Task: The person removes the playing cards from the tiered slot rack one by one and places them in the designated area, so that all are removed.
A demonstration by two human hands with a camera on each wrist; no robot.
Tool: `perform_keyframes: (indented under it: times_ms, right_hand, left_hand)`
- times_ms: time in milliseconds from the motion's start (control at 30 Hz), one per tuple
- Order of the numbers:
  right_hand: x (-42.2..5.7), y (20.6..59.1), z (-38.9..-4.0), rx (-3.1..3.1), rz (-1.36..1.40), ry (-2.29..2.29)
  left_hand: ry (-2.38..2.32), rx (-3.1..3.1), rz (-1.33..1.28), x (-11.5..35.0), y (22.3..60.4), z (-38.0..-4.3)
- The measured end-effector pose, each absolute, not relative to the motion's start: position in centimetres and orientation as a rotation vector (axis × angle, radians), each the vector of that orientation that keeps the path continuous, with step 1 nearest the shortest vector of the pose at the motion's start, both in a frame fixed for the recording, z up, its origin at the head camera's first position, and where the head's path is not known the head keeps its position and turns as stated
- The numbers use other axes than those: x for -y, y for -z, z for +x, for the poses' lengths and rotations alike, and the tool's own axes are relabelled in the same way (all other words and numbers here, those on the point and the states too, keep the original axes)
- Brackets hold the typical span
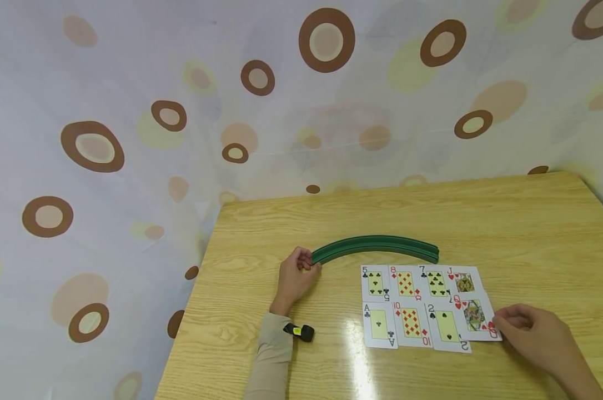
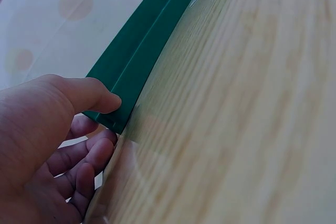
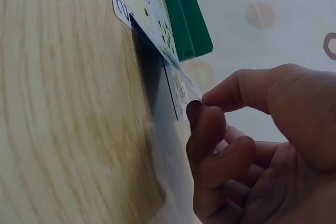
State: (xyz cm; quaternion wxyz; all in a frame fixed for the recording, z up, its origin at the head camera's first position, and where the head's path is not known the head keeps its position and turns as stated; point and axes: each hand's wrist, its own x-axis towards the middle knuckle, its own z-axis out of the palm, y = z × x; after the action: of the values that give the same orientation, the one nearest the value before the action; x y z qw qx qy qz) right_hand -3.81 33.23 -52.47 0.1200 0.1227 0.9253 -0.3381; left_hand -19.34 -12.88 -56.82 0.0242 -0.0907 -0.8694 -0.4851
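Observation:
Thumb on top and fingers below, my left hand [image 1: 295, 280] pinches the left end of a curved green card holder [image 1: 373, 243], whose grooved rack stands on the table. In the left wrist view the thumb presses the holder's end face. My right hand [image 1: 543, 336] pinches the lower right corner of the queen of hearts [image 1: 473, 318]. This card is tilted up in the right wrist view, its edge between thumb and index finger. It overlaps the jack of hearts [image 1: 465, 282] and the edge of the two of spades [image 1: 447, 328].
Face-up cards lie in two rows before the holder, among them the ace of clubs [image 1: 379, 325] and the eight of diamonds [image 1: 405, 283]. A black strap device [image 1: 301, 332] is at my left wrist. Behind the wooden table [image 1: 261, 222] hangs a dotted cloth [image 1: 281, 111].

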Motion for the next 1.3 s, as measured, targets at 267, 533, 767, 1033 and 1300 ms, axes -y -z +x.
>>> perform_keyframes:
  times_ms: [267, 533, 767, 1033, 1300]
  right_hand:
    - [-34.2, 52.6, -3.3, -2.658, 0.395, 0.913]
    - [-34.3, 52.8, -3.1, -2.65, 0.38, 0.902]
    - [-34.4, 52.7, -3.0, -2.67, 0.342, 0.9]
    - [-34.0, 52.8, -3.4, -2.732, 0.364, 0.904]
    - [-32.0, 52.9, -3.9, -2.833, 0.358, 1.001]
  left_hand:
    - [1.488, 2.701, -0.272, 13.0, 56.8, -19.6]
    - [1.487, 2.706, -0.269, 13.1, 56.7, -19.5]
    - [1.486, 2.702, -0.267, 13.0, 56.7, -19.5]
    - [1.487, 2.679, -0.279, 13.0, 56.7, -19.6]
    - [1.496, 2.674, -0.302, 12.9, 56.7, -19.4]
